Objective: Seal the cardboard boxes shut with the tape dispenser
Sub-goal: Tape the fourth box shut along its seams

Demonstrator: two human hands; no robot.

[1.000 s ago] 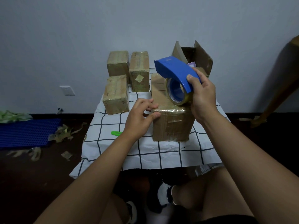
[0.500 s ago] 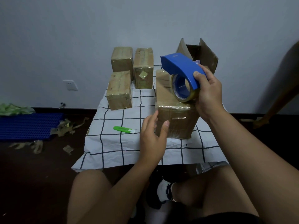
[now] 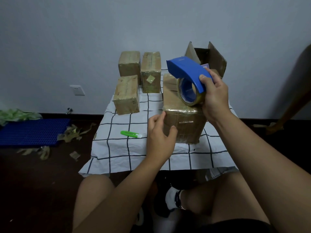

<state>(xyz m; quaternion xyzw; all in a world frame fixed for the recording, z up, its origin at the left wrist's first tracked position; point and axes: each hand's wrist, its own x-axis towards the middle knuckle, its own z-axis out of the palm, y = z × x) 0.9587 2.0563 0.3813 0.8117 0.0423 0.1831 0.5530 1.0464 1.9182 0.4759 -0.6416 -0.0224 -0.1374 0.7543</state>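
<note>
The brown cardboard box stands on the checked cloth, near its front. The left hand presses flat against its near corner, probably steadying it. The right hand grips the blue tape dispenser, roll resting on the box top, ready to lay tape.
</note>
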